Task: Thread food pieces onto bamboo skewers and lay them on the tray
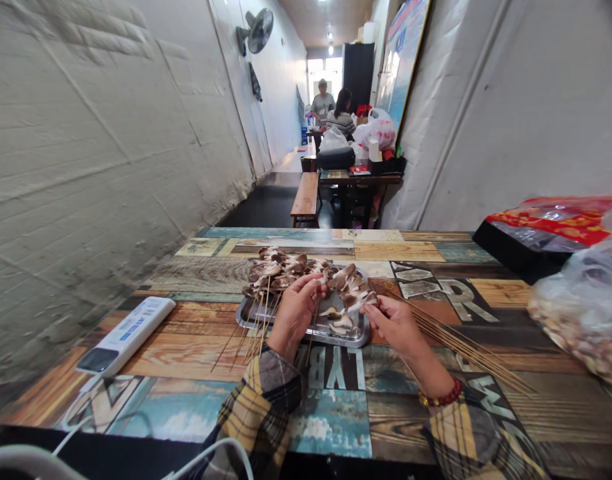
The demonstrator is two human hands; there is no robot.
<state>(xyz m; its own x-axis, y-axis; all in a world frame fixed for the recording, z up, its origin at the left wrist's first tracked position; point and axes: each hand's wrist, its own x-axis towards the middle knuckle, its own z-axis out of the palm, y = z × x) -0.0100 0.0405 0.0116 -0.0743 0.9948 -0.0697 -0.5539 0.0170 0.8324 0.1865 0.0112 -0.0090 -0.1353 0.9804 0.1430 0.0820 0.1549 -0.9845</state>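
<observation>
A clear plastic tray [356, 341] stands on the table in front of me. Several skewers of grey-brown oyster mushrooms [273, 270] are heaped at its left side, their bare sticks pointing towards me. My right hand [393, 323] is closed on the near end of a mushroom skewer [353, 288], whose caps are packed in a row over the tray. Above the tray's middle, my left hand [300, 308] pinches a pale mushroom piece, partly hidden by the fingers. Loose mushroom pieces [342, 323] lie in the tray under the hands.
Bare bamboo sticks [466, 347] lie right of the tray. A white power strip [129, 337] with a cable is at the left. A bag of mushrooms [581, 307] and a black box [511, 250] sit at the right. Two people are at a farther table.
</observation>
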